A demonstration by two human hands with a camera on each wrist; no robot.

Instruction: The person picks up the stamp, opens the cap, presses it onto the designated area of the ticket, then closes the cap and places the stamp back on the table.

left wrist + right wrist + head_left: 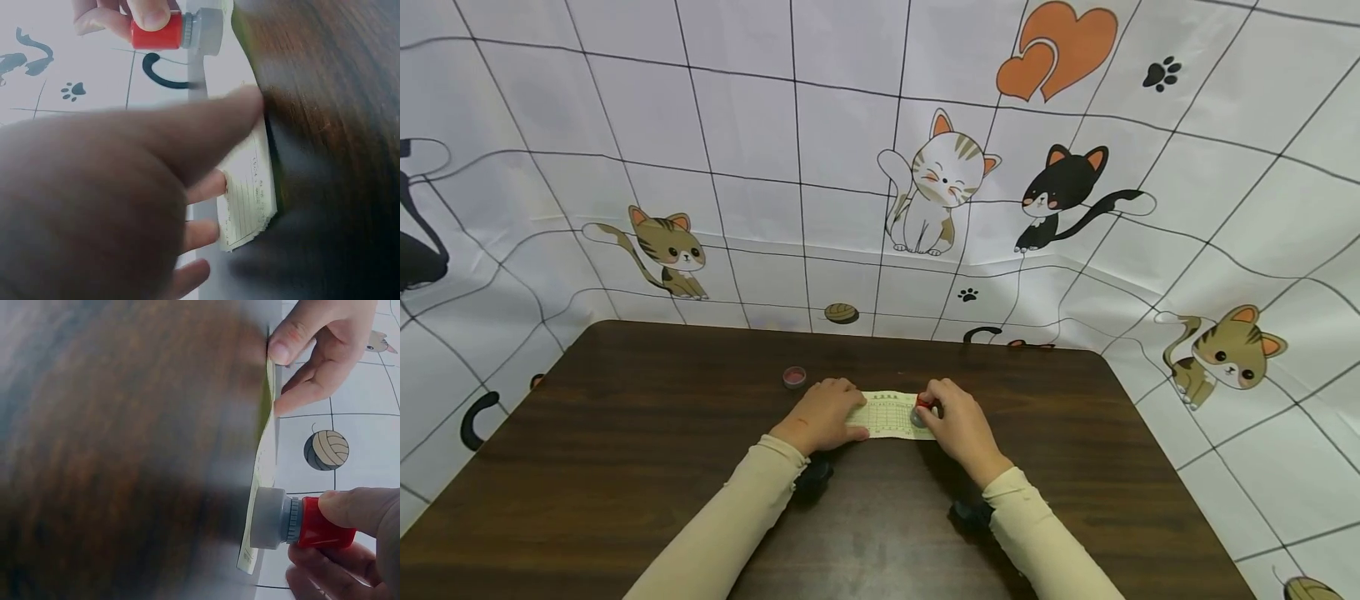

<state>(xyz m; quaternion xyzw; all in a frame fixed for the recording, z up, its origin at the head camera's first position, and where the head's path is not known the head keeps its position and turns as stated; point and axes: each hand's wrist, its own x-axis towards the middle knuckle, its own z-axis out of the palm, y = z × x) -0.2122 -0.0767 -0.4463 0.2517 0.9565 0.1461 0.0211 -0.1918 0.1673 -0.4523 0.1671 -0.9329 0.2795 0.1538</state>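
Note:
A pale yellow paper form (891, 414) with a printed grid lies on the brown table, bowed slightly up from it in the wrist views. My left hand (824, 417) presses its left end, thumb on the near edge and fingers toward the far edge. At the form's right end, my right hand (961, 425) pinches the red handle of a hand stamp (294, 522) between thumb and fingers. The stamp stands upright, its wide grey base (267, 518) right against the paper. The stamp's underside is hidden.
A small round tub with a reddish inside (794, 377) sits on the table (625, 467) just beyond my left hand. Behind the table's far edge hangs a white sheet (842, 200) printed with grid lines and cartoon cats. Dark wrist cameras (970, 515) are under both wrists.

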